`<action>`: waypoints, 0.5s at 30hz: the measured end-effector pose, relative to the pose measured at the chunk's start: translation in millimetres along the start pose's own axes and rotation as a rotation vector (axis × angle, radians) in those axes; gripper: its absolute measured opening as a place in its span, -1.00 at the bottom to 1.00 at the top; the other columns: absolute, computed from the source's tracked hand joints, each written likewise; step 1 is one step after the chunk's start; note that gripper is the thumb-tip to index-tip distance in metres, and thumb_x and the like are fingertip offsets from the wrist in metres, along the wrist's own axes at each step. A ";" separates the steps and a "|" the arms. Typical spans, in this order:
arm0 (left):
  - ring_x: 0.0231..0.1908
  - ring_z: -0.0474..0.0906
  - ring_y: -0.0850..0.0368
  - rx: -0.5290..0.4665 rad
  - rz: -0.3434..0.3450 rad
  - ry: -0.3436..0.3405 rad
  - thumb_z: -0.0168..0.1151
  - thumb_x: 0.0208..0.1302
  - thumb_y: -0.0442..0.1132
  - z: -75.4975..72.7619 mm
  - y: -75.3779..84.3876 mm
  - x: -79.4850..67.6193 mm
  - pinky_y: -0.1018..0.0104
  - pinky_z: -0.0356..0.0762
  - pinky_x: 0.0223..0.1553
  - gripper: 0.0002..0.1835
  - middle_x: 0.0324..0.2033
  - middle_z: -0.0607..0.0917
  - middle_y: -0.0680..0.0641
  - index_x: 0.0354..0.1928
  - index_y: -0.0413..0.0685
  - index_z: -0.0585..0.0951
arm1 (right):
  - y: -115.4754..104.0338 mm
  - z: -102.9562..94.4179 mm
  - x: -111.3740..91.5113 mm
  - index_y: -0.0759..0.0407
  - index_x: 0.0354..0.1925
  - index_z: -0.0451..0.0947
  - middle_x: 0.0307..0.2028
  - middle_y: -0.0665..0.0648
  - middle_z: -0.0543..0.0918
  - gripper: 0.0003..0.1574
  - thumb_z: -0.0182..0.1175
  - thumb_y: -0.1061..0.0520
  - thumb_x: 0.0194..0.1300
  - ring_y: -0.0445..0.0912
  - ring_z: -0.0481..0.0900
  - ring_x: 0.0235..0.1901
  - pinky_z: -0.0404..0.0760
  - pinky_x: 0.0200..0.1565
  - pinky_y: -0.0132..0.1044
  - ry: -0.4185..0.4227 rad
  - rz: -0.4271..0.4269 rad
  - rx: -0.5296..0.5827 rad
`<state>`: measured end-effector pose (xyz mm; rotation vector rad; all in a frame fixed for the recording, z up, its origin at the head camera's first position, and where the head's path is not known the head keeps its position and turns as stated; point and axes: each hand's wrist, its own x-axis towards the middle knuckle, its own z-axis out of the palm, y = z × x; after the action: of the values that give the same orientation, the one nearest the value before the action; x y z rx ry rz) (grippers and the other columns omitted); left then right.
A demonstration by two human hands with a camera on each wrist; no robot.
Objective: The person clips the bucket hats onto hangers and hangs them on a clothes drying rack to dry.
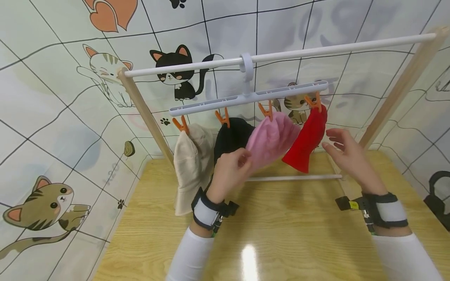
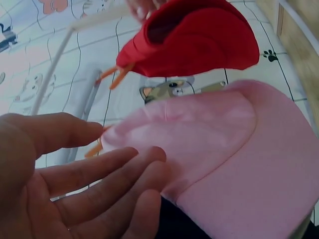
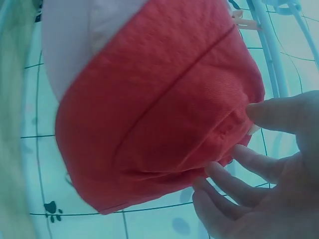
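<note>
A pink cap (image 1: 270, 136) and a red cap (image 1: 306, 138) hang by orange clips from a pale hanger bar (image 1: 247, 96). My left hand (image 1: 232, 169) is at the pink cap's lower left side, fingers loosely bent. In the left wrist view, its thumb and fingers are spread apart near the clipped end of the pink cap (image 2: 214, 144). To the right of the red cap is my right hand (image 1: 346, 154), thumb and fingers apart. The right wrist view has its fingertips right at the edge of the red cap (image 3: 164, 109).
A beige cap (image 1: 193, 160) and a black cap (image 1: 230, 136) hang further left on the same bar. The hanger hooks over a white rod (image 1: 299, 52) between wooden posts. Below is a wood-grain table (image 1: 281, 226), and a lower rod (image 1: 299, 178) crosses behind the hands.
</note>
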<state>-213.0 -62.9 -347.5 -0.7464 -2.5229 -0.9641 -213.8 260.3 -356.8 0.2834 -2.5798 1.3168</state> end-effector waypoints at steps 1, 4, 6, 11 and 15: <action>-0.50 0.58 0.18 -0.006 0.006 0.010 0.21 0.28 -0.29 -0.8 -2.4 -0.3 0.42 0.50 -0.45 -0.87 -0.44 0.69 -0.05 -0.23 -0.19 0.67 | 1.7 1.2 -3.4 0.45 0.34 0.08 0.25 0.51 0.25 -0.35 0.01 0.15 0.45 0.43 0.21 0.20 0.18 0.22 0.23 -0.002 0.000 0.006; -0.48 0.60 0.16 -0.019 0.014 0.026 0.22 0.27 -0.31 -4.3 -9.4 -1.0 0.38 0.52 -0.43 -0.89 -0.45 0.70 -0.06 -0.24 -0.19 0.67 | 6.5 4.1 -12.3 0.47 0.31 0.11 0.23 0.52 0.28 -0.37 0.01 0.16 0.45 0.43 0.23 0.18 0.20 0.19 0.26 -0.006 0.001 -0.003; -0.48 0.60 0.15 -0.027 0.016 0.032 0.22 0.27 -0.32 -6.9 -13.8 -1.3 0.35 0.53 -0.42 -0.90 -0.46 0.70 -0.06 -0.25 -0.19 0.67 | 9.4 5.8 -17.7 0.48 0.30 0.13 0.21 0.51 0.30 -0.39 0.02 0.17 0.45 0.42 0.25 0.18 0.22 0.19 0.25 -0.008 0.001 0.003; -0.47 0.62 0.16 -0.077 0.012 0.034 0.24 0.27 -0.34 -12.5 -22.0 -1.3 0.34 0.54 -0.38 -0.91 -0.47 0.70 -0.05 -0.26 -0.21 0.66 | 17.2 10.7 -30.7 0.49 0.27 0.18 0.18 0.51 0.34 -0.43 0.02 0.17 0.46 0.40 0.28 0.15 0.35 0.22 -0.16 -0.017 0.008 -0.004; -0.48 0.61 0.18 -0.116 0.017 0.024 0.24 0.26 -0.35 -13.3 -24.6 -3.7 0.35 0.54 -0.41 -0.91 -0.47 0.69 -0.05 -0.25 -0.24 0.65 | 21.3 17.2 -41.0 0.51 0.22 0.23 0.13 0.49 0.39 -0.49 0.05 0.22 0.44 0.37 0.33 0.11 0.26 -0.01 -0.66 -0.005 -0.029 0.002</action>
<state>-222.7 -88.9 -352.5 -0.7837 -2.4535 -1.1148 -182.6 261.3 -394.9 0.3240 -2.5685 1.3108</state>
